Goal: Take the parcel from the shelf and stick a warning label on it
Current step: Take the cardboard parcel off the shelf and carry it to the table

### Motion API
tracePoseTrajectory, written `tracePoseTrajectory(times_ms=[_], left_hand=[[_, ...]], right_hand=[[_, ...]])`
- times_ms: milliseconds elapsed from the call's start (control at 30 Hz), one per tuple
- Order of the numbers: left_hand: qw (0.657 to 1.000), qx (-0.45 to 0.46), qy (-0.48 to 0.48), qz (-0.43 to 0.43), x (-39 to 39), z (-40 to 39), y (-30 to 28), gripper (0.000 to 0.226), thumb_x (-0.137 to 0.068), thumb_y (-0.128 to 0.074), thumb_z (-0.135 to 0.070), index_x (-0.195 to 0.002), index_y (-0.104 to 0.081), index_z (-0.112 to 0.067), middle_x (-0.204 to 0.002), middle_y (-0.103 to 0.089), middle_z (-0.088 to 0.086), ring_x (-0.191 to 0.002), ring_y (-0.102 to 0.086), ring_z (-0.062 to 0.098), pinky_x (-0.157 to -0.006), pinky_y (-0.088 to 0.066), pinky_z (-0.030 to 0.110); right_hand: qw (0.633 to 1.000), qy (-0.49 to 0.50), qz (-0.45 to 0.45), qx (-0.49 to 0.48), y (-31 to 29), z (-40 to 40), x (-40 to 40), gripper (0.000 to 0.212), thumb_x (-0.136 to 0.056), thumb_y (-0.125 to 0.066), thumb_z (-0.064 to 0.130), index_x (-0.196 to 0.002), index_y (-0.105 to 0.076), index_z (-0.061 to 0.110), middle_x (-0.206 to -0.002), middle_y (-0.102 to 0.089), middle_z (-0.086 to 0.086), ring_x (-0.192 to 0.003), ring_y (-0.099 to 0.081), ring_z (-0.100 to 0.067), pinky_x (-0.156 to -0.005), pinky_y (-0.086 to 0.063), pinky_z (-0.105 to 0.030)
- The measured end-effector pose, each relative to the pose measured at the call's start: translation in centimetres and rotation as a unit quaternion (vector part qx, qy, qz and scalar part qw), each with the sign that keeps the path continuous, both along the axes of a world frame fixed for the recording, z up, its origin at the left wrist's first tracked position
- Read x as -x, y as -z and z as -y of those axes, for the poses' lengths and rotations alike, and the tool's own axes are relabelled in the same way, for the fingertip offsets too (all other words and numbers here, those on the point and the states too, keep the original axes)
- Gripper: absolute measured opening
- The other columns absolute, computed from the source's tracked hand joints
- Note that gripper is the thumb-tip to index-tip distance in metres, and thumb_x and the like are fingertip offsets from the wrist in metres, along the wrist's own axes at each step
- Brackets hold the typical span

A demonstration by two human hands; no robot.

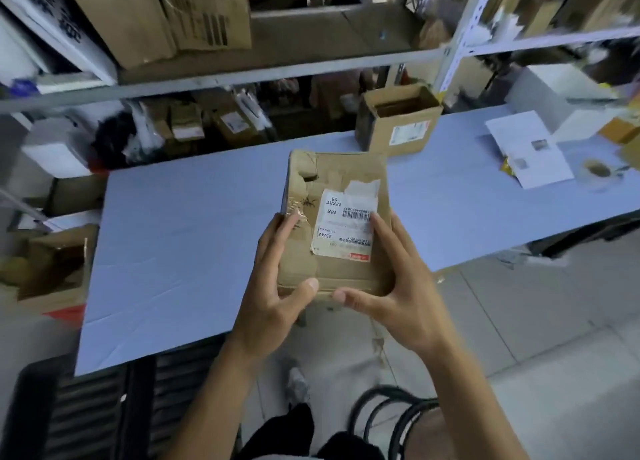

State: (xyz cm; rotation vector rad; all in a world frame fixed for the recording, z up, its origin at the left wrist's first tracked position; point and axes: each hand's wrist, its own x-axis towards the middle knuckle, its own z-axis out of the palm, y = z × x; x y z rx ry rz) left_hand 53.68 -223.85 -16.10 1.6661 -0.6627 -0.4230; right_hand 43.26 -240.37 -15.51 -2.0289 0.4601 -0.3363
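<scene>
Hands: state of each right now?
Left hand: closed on the cardboard parcel, gripping its left edge.
Right hand: closed on the same parcel, right edge.

I see both forearms bare to the frame edge, no sleeves, watch or rings on my left hand [277,297] or right hand [398,297]. At six o'clock, dark black trousers [277,435] cover the legs.

Blue table [194,238]: open carton [398,120], papers [530,148].
</scene>
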Motion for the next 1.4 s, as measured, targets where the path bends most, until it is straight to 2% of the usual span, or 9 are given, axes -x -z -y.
tracePoseTrajectory(times_ms=[100, 167, 300, 467, 633, 867, 1000, 1167, 1400], left_hand=[[1.0, 0.021, -0.015, 0.004, -3.2, 1.8, 0.0, 0.074, -0.08, -0.056, -0.005, -0.146, -0.037, -0.034, -0.156, -0.03, -0.012, -0.14, -0.033, -0.009, -0.095, -0.041, 0.002], [0.999, 0.025, -0.026, 0.005, -4.8, 3.0, 0.0, 0.075, -0.079, -0.057, -0.005, -0.145, -0.038, -0.033, -0.156, -0.031, -0.011, -0.143, -0.033, 0.001, -0.098, -0.042, 0.007], [0.998, 0.039, -0.048, -0.021, -6.9, 4.7, 0.6, 0.076, -0.078, -0.058, -0.005, -0.146, -0.037, -0.032, -0.156, -0.032, -0.008, -0.144, -0.037, 0.015, -0.105, -0.049, 0.025], [0.993, 0.019, -0.107, -0.043, -9.2, 7.1, 2.5, 0.075, -0.078, -0.059, -0.009, -0.144, -0.038, -0.037, -0.155, -0.036, -0.006, -0.141, -0.042, 0.019, -0.105, -0.051, 0.042], [0.979, 0.016, -0.193, -0.061, -9.6, 10.3, 3.9, 0.077, -0.077, -0.058, -0.011, -0.147, -0.035, -0.033, -0.153, -0.039, -0.001, -0.138, -0.046, 0.024, -0.104, -0.052, 0.038], [0.94, 0.046, -0.333, -0.067, -7.2, 14.5, 8.4, 0.08, -0.076, -0.058, -0.005, -0.148, -0.034, -0.03, -0.155, -0.039, -0.001, -0.141, -0.043, 0.023, -0.107, -0.048, 0.048], [0.94, 0.035, -0.336, -0.057, -6.8, 14.9, 12.2, 0.08, -0.076, -0.058, -0.004, -0.148, -0.035, -0.03, -0.157, -0.037, -0.007, -0.143, -0.04, 0.02, -0.111, -0.044, 0.048], [0.941, 0.023, -0.335, -0.048, -5.9, 15.4, 19.6, 0.08, -0.074, -0.058, -0.006, -0.149, -0.035, -0.027, -0.156, -0.037, -0.005, -0.144, -0.039, 0.016, -0.114, -0.042, 0.041], [0.94, 0.029, -0.339, -0.019, -2.9, 16.2, 27.4, 0.081, -0.073, -0.055, -0.006, -0.15, -0.034, -0.02, -0.154, -0.041, -0.001, -0.143, -0.04, 0.015, -0.119, -0.034, 0.045]], right_hand=[[0.999, -0.027, 0.002, 0.023, -0.5, 2.2, -3.7, 0.11, -0.063, -0.078, 0.064, -0.153, -0.021, 0.041, -0.163, -0.008, 0.023, -0.151, -0.011, 0.0, -0.121, -0.029, -0.041], [0.999, -0.026, 0.001, 0.027, -0.7, 3.5, -5.4, 0.11, -0.062, -0.077, 0.066, -0.153, -0.022, 0.042, -0.163, -0.01, 0.023, -0.151, -0.012, -0.002, -0.12, -0.031, -0.043], [0.999, -0.042, -0.01, 0.021, -0.7, 5.6, -8.2, 0.109, -0.059, -0.079, 0.064, -0.152, -0.025, 0.041, -0.162, -0.014, 0.022, -0.148, -0.022, 0.001, -0.117, -0.036, -0.04], [0.993, -0.106, -0.046, 0.015, 0.5, 8.9, -12.2, 0.108, -0.063, -0.08, 0.058, -0.153, -0.021, 0.042, -0.163, -0.009, 0.02, -0.149, -0.019, -0.001, -0.117, -0.036, -0.041], [0.975, -0.212, -0.068, 0.02, 2.5, 13.6, -15.8, 0.107, -0.064, -0.081, 0.054, -0.152, -0.02, 0.043, -0.163, -0.007, 0.021, -0.149, -0.016, -0.002, -0.115, -0.038, -0.043], [0.938, -0.338, -0.071, 0.018, 6.1, 18.2, -19.1, 0.107, -0.061, -0.08, 0.054, -0.151, -0.023, 0.046, -0.161, -0.006, 0.025, -0.146, -0.02, 0.002, -0.11, -0.044, -0.042], [0.94, -0.336, -0.051, -0.006, 11.3, 18.8, -18.5, 0.107, -0.063, -0.085, 0.047, -0.151, -0.023, 0.047, -0.161, -0.004, 0.027, -0.148, -0.017, 0.002, -0.11, -0.044, -0.046], [0.945, -0.324, -0.033, -0.024, 19.0, 18.6, -17.1, 0.106, -0.064, -0.084, 0.043, -0.152, -0.025, 0.042, -0.161, -0.005, 0.026, -0.144, -0.015, 0.014, -0.112, -0.043, -0.042], [0.946, -0.318, -0.001, -0.065, 26.7, 19.1, -14.7, 0.106, -0.057, -0.087, 0.04, -0.15, -0.036, 0.035, -0.162, -0.015, 0.019, -0.148, -0.019, 0.004, -0.115, -0.039, -0.045]])
